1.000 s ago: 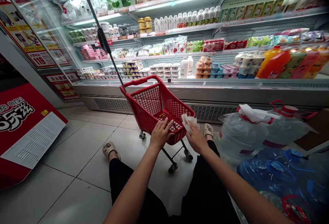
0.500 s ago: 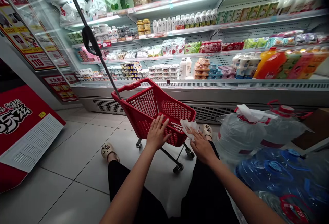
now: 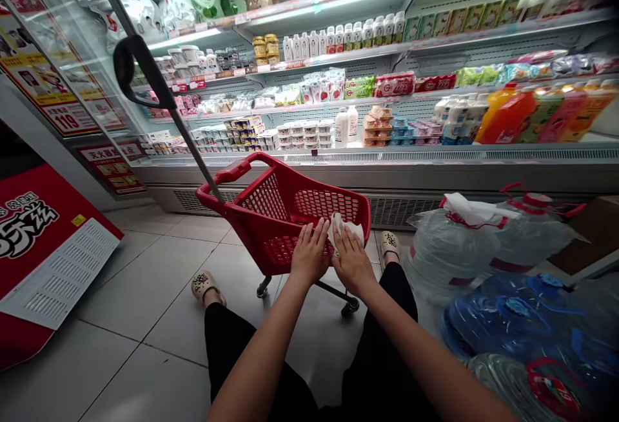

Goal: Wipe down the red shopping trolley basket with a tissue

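Observation:
A red plastic shopping cart [image 3: 251,236] with a perforated basket stands between my feet, tilted slightly. My left hand [image 3: 309,255] lies on the near wall of its basket, fingers stretched out, holding nothing. Close beside it, my right hand [image 3: 353,264] presses a crumpled white tissue [image 3: 355,231] against the basket near its right end. The right fingers lie nearly flat over the tissue, which shows around and between them. A dark pole [image 3: 193,151] with a black looped grip [image 3: 145,77] rises from the cart's left end.
Refrigerated shelves [image 3: 338,159] with dairy packs and bottles run behind the cart. Large clear water jugs [image 3: 449,257] and blue jugs [image 3: 512,319] crowd the right side. A red and white cabinet [image 3: 53,267] stands at left on the tiled floor [image 3: 145,306].
My right hand has moved left with the tissue, closer to my left hand, which shifted slightly right. The cart has turned a little, and its pole and grip appear farther left and larger.

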Available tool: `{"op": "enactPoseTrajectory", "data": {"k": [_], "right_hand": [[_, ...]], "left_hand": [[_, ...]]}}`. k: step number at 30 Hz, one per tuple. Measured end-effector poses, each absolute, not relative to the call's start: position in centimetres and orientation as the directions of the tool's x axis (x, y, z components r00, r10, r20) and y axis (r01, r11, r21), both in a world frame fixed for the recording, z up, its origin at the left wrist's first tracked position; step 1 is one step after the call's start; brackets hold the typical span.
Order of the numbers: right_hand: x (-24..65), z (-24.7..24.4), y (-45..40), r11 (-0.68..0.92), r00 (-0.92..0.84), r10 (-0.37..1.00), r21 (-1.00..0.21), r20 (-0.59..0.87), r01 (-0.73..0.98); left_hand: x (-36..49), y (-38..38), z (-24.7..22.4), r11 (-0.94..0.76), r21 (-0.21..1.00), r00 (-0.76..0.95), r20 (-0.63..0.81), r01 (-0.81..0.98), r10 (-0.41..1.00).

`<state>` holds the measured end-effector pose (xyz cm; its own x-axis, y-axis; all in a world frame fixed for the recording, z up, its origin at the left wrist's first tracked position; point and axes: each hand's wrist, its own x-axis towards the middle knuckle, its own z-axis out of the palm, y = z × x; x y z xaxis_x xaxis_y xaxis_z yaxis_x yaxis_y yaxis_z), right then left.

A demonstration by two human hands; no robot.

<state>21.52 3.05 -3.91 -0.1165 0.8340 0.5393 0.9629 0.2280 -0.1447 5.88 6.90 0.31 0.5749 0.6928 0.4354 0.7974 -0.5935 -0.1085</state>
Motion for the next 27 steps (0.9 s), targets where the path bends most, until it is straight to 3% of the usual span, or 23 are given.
{"op": "enactPoseTrajectory", "data": {"k": [4, 7, 11, 14, 20, 24, 27], "right_hand": [[26.2, -5.0, 2.5, 0.187, -0.086, 0.845, -0.141, 0.527, 0.972], [29.2, -5.9, 2.3, 0.077, 0.038, 0.863, -0.206, 0.504, 0.975], [29.1, -5.4, 3.2, -0.003, 0.130, 0.881, -0.270, 0.456, 0.963], [25.9, -4.2, 4.4, 0.051, 0.092, 0.877, -0.283, 0.472, 0.958], [18.5, -2.0, 5.7, 0.331, -0.167, 0.823, -0.219, 0.543, 0.918], [20.0, -1.9, 5.4, 0.356, -0.227, 0.821, -0.159, 0.523, 0.921], [24.8, -2.7, 5.3, 0.290, -0.185, 0.845, -0.139, 0.503, 0.947]], "left_hand": [[2.3, 7.7, 1.8, -0.553, -0.132, 0.543, 0.473, 0.823, 0.694], [-0.1, 7.9, 2.6, -0.447, -0.132, 0.442, 0.540, 0.885, 0.716], [0.1, 7.4, 2.9, -0.433, -0.114, 0.422, 0.540, 0.894, 0.728], [1.6, 6.9, 2.8, -0.424, -0.101, 0.409, 0.535, 0.900, 0.739], [2.8, 6.8, 2.5, -0.433, -0.127, 0.432, 0.519, 0.892, 0.738], [2.5, 6.7, 2.3, -0.454, -0.142, 0.458, 0.513, 0.879, 0.726], [2.4, 6.6, 2.3, -0.473, -0.146, 0.475, 0.512, 0.869, 0.716]]}}
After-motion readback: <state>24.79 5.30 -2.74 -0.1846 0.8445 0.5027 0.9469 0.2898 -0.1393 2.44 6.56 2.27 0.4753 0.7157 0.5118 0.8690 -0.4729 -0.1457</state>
